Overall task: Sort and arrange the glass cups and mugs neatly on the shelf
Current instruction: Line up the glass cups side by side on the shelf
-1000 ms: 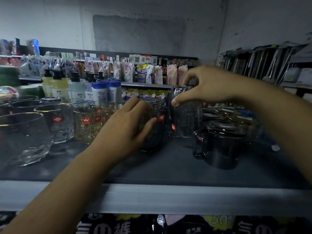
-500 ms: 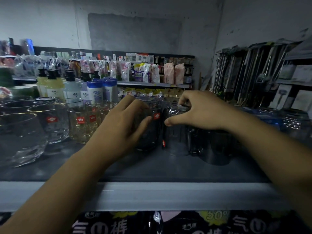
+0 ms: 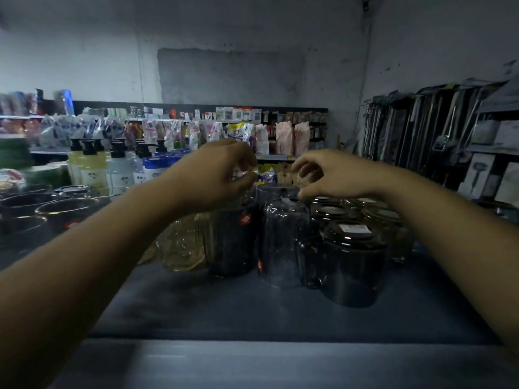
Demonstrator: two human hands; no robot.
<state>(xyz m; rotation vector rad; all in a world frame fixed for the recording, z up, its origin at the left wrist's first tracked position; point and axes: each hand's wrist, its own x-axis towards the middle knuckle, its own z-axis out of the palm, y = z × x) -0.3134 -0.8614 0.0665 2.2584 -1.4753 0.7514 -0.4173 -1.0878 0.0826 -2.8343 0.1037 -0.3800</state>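
Observation:
Glass cups and mugs stand on a dark shelf [image 3: 252, 313]. My left hand [image 3: 219, 172] is raised over a tall dark glass with a red label [image 3: 233, 242], its fingertips pinched on the rim of a clear glass [image 3: 243, 173] just behind. My right hand [image 3: 334, 175] hovers with loosely curled fingers, the thumb tip touching the base of an upside-down clear glass [image 3: 283, 242]. Right of that stands an upside-down dark mug [image 3: 356, 265] with its handle toward the glass. An amber glass [image 3: 182, 245] shows under my left wrist.
Wide round glasses [image 3: 64, 211] fill the shelf's left side, and more upturned mugs [image 3: 379, 214] stand behind on the right. Pump bottles [image 3: 90, 167] and packets line the back. Hanging utensils [image 3: 421, 130] are at the right. The shelf's pale front edge [image 3: 266, 360] is near me.
Both hands have risen from the sides of the glasses to their tops. The right hand let go of the clear glass it carried, which stands upside down beside the labelled glass.

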